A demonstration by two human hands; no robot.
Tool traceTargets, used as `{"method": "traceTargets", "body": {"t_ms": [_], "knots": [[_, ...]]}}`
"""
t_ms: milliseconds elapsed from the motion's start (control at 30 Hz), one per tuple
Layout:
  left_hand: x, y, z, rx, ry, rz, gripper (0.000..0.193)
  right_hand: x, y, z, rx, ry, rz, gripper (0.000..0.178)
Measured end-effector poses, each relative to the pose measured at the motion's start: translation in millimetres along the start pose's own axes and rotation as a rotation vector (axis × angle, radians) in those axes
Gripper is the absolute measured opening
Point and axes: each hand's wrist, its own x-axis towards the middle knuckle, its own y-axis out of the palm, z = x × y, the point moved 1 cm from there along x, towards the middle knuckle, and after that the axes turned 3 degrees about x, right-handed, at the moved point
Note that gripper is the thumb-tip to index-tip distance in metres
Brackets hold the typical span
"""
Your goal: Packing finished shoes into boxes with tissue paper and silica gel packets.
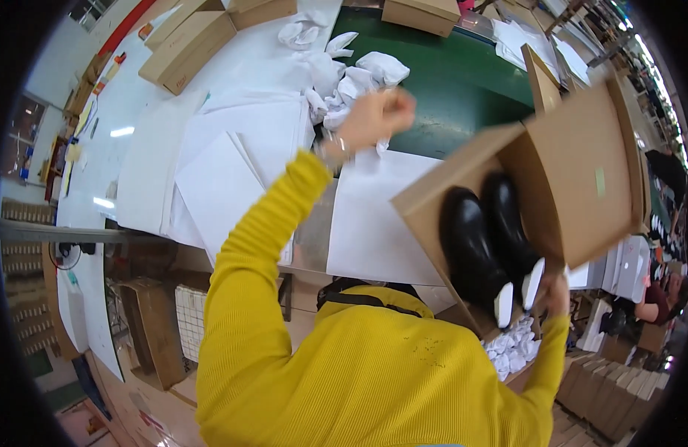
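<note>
My right hand (557, 295) grips the near right edge of an open brown cardboard shoe box (541, 186), which is tilted toward me with its lid flap standing up. Inside lies a pair of glossy black ankle boots (474, 249) with white soles at the near end. My left hand (381, 118) is raised over the table, smeared by motion, its fingers curled in. What it holds, if anything, is hidden. Just beyond and beside it sits a heap of crumpled white paper wads (351, 82). Below it, a flat white paper sheet (377, 212) lies along the table's near edge.
Stacked white paper sheets (228, 160) lie to the left. Brown boxes (191, 56) stand at the far left, another box (422, 15) on the green belt (463, 89). More white wads (514, 349) sit below the shoe box. A person (664, 298) is at the far right.
</note>
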Motion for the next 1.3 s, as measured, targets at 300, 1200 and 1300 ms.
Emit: {"method": "traceTargets", "body": {"t_ms": [300, 1200, 1300], "knots": [[-161.8, 116.6, 115.9, 0.835, -0.412, 0.005, 0.023, -103.7, 3.7, -101.9, 0.506, 0.507, -0.549, 0.008], [-246.9, 135.3, 82.8, 0.374, -0.244, 0.094, 0.022, -54.9, 459.8, 61.2, -0.388, -0.881, 0.452, 0.03], [-240.2, 138.2, 98.0, 0.466, -0.257, -0.124, 0.029, -54.7, 495.1, 81.6, -0.552, -0.878, 0.557, 0.028]]}}
